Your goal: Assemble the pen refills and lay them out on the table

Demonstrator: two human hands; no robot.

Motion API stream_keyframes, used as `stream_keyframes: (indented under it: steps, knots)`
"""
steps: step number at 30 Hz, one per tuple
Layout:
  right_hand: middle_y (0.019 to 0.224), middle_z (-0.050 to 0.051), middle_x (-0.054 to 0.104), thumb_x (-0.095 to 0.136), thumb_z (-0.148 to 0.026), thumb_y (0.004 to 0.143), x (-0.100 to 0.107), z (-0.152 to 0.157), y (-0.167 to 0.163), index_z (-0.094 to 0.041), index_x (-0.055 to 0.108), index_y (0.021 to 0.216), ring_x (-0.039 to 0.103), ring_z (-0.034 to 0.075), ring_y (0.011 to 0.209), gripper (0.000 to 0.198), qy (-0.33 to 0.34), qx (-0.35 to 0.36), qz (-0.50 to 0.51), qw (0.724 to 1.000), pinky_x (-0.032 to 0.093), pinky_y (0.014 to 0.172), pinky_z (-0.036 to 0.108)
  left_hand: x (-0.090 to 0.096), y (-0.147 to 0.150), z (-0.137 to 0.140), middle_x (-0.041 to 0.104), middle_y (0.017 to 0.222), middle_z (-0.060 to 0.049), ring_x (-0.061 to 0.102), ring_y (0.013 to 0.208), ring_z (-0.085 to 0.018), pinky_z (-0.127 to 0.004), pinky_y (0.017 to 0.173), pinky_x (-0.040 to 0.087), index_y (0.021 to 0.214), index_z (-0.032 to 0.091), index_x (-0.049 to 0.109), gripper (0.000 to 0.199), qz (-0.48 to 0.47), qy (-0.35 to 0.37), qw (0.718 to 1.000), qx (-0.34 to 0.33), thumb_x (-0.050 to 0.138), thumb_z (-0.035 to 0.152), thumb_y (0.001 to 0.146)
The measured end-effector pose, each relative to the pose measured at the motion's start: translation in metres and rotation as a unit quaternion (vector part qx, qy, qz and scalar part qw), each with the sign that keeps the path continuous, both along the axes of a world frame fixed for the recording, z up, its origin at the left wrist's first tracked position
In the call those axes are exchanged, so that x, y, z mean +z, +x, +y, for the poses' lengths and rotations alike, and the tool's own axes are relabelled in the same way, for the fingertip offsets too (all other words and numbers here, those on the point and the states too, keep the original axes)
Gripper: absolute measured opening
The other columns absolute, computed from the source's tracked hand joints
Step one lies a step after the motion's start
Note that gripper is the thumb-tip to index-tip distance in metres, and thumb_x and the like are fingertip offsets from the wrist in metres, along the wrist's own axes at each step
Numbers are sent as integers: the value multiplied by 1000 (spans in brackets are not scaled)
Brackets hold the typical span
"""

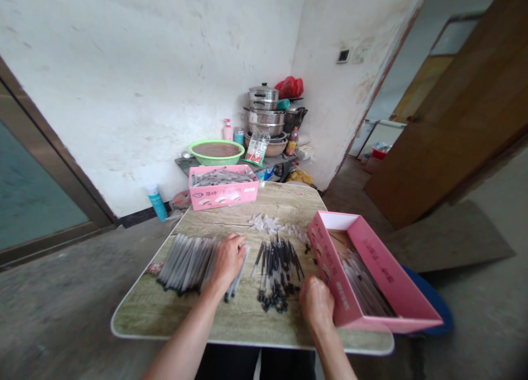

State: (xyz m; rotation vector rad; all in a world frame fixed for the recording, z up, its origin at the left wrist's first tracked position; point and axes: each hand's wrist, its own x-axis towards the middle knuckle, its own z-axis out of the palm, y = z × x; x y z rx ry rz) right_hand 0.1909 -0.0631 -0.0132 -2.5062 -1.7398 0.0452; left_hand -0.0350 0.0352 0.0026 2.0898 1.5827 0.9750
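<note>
A row of clear pen barrels with dark ends lies side by side on the table's left half. My left hand rests over the row's right end, its fingers curled together; whatever they grip is hidden beneath. A few more barrels show just right of that hand. Black-tipped pen refills lie in a loose bunch at the middle, with small black caps or plugs in front of them. Closed in a fist, my right hand is beside these black pieces, close to the pink box's left wall; its contents cannot be seen.
An open pink box holding long clear pieces stands at the table's right edge. Another pink box, full of pens, sits at the far left. Small whitish translucent pieces lie mid-table. Behind are a green basin and stacked pots.
</note>
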Motion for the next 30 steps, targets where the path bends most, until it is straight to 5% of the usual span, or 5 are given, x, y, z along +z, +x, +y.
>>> stream_keyframes:
  steps: [10, 15, 19, 25, 30]
  knots:
    - [76, 13, 73, 48, -18, 86, 21, -3, 2, -13, 65, 80, 71, 23, 73, 19, 10, -19, 16, 1000, 45, 57, 25, -10, 53, -33, 67, 67, -6, 60, 53, -16, -25, 48, 46, 100, 12, 69, 33, -372, -217, 898, -95, 60, 34, 77]
    - [67, 11, 72, 50, -18, 83, 35, -22, -33, -17, 64, 81, 70, 23, 64, 14, 36, 12, 36, 999, 38, 52, 24, -5, 66, -44, 68, 81, -9, 63, 59, -15, -23, 49, 48, 105, 12, 62, 45, -469, -307, 812, -164, 64, 46, 75]
    - [62, 8, 71, 50, -18, 83, 46, -39, -40, -17, 64, 76, 68, 20, 57, 16, 54, 64, 91, 992, 37, 50, 23, -7, 66, -45, 66, 69, -5, 60, 52, -13, -20, 44, 43, 85, 13, 63, 39, -475, -325, 797, -184, 66, 49, 72]
    - [76, 8, 74, 51, -35, 86, 97, -37, 54, -18, 70, 88, 68, 20, 67, 26, 205, 48, 149, 966, 45, 59, 24, -20, 61, -41, 63, 67, -3, 56, 49, -10, -19, 43, 42, 87, 13, 61, 36, -523, -287, 784, -170, 65, 46, 75]
    - [84, 10, 73, 62, -13, 74, 98, -3, 131, -18, 73, 78, 67, 22, 83, 13, 15, 37, 18, 999, 43, 68, 25, -25, 61, -42, 62, 67, -2, 55, 49, -10, -19, 43, 42, 87, 13, 58, 29, -521, -281, 780, -201, 61, 41, 81]
